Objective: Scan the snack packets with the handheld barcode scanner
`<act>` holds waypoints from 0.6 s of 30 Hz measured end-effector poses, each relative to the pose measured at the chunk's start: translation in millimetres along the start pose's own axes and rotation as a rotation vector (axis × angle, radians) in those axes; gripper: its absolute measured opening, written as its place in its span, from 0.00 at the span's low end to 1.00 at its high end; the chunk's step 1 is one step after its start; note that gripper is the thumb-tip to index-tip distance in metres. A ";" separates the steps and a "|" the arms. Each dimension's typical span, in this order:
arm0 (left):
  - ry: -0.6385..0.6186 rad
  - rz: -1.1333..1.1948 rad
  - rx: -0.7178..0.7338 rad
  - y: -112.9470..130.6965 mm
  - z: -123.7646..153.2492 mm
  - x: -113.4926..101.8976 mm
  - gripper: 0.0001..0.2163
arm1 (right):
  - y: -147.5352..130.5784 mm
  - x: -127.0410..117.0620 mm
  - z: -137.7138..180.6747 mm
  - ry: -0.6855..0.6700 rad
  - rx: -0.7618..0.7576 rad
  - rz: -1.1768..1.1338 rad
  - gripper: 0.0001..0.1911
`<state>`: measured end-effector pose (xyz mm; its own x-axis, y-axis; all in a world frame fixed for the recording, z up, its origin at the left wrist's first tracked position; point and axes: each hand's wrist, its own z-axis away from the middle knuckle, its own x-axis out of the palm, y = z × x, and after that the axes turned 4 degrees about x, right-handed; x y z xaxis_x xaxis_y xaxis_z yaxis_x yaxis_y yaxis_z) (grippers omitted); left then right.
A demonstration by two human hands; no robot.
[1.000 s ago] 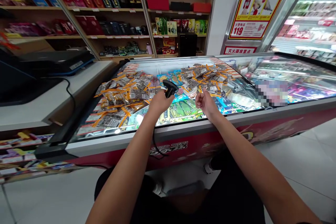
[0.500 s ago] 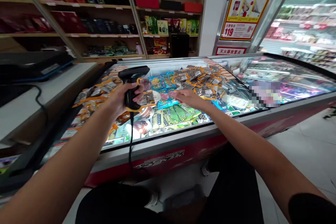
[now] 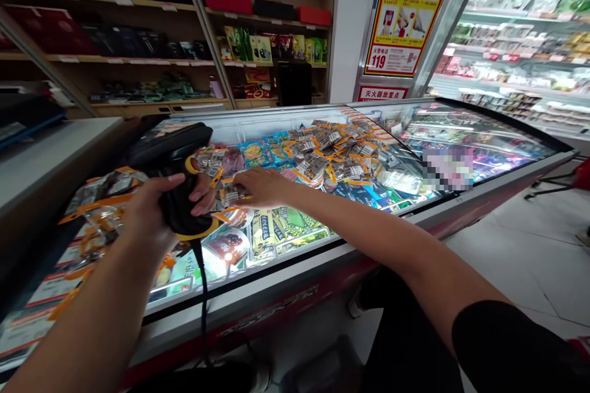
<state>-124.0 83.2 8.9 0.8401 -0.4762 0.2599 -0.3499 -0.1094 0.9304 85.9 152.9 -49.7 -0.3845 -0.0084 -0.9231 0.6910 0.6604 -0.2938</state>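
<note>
My left hand [image 3: 147, 212] is wrapped around the grip of a black and yellow barcode scanner [image 3: 173, 153], its cord hanging over the freezer's front edge. The scanner head is tilted above the glass lid. To its right, my right hand [image 3: 265, 187] has its fingers closed at a small orange-edged snack packet [image 3: 229, 193]; the fingertips are partly hidden. More such packets form a loose pile [image 3: 338, 144] on the right, and others [image 3: 108, 196] lie to the left beneath the scanner and wrist.
The chest freezer [image 3: 295, 264] has a glass top, with colourful ice-cream packages [image 3: 295, 221] visible below. A white counter [image 3: 78, 141] stands at left. Shelves [image 3: 152, 64] of boxes and bottles line the back. A lit refrigerated display [image 3: 520, 43] is at right.
My right hand has moved left from above the glass to the snack packet beside the scanner. My left hand with the scanner sits lower and further left, and the view has shifted rightward.
</note>
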 end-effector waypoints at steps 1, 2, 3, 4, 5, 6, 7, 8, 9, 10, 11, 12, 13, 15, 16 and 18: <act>0.009 0.010 -0.010 0.0 1.3 3.1 0.06 | 0.9 -0.1 2.8 0.012 -0.014 0.012 0.33; 0.023 0.023 -0.016 -0.1 2.4 6.1 0.07 | 2.7 -1.9 7.0 0.029 -0.020 0.030 0.34; 0.045 0.037 -0.017 -0.5 3.3 8.9 0.07 | 5.2 -5.3 12.3 0.038 -0.023 0.054 0.34; 0.070 0.049 -0.013 -1.1 3.9 11.2 0.08 | 8.3 -9.8 18.3 0.039 -0.023 0.076 0.34; 0.086 0.054 -0.013 -2.2 4.2 12.9 0.08 | 11.6 -15.3 24.7 0.034 -0.020 0.094 0.33; 0.089 0.045 -0.016 -3.5 4.2 14.1 0.08 | 14.9 -21.2 31.3 0.032 -0.013 0.112 0.33; 0.079 0.024 -0.021 -5.2 4.1 14.7 0.09 | 18.2 -27.4 37.7 0.038 -0.002 0.130 0.33; 0.064 0.001 -0.029 -7.1 4.0 15.1 0.10 | 21.2 -33.7 43.9 0.050 0.010 0.145 0.34; 0.048 -0.022 -0.036 -9.2 3.8 15.3 0.11 | 24.1 -39.8 49.7 0.066 0.022 0.151 0.35; 0.030 -0.044 -0.044 -11.4 3.7 15.7 0.12 | 26.8 -45.6 55.1 0.083 0.033 0.148 0.37; 0.012 -0.063 -0.048 -13.5 3.7 16.4 0.13 | 29.4 -51.0 60.1 0.099 0.039 0.132 0.37; -0.004 -0.085 -0.046 -15.5 3.8 17.5 0.13 | 32.1 -55.8 64.6 0.114 0.041 0.103 0.36; -0.019 -0.107 -0.038 -17.2 3.9 18.9 0.13 | 35.1 -59.8 68.8 0.130 0.038 0.062 0.34; -0.062 -0.150 -0.016 -20.0 4.3 22.6 0.14 | 41.8 -65.3 75.9 0.177 0.020 -0.038 0.24; -0.093 -0.162 -0.006 -21.1 4.3 24.8 0.15 | 45.7 -66.8 79.0 0.207 0.008 -0.096 0.18; -0.182 -0.162 0.006 -22.8 3.2 29.7 0.17 | 53.7 -68.2 84.6 0.263 0.000 -0.235 0.11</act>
<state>-92.4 68.7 -5.4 0.7971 -0.6012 0.0564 -0.2201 -0.2023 0.9543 201.0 125.5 -23.5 -0.6775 0.0338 -0.7348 0.5648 0.6638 -0.4903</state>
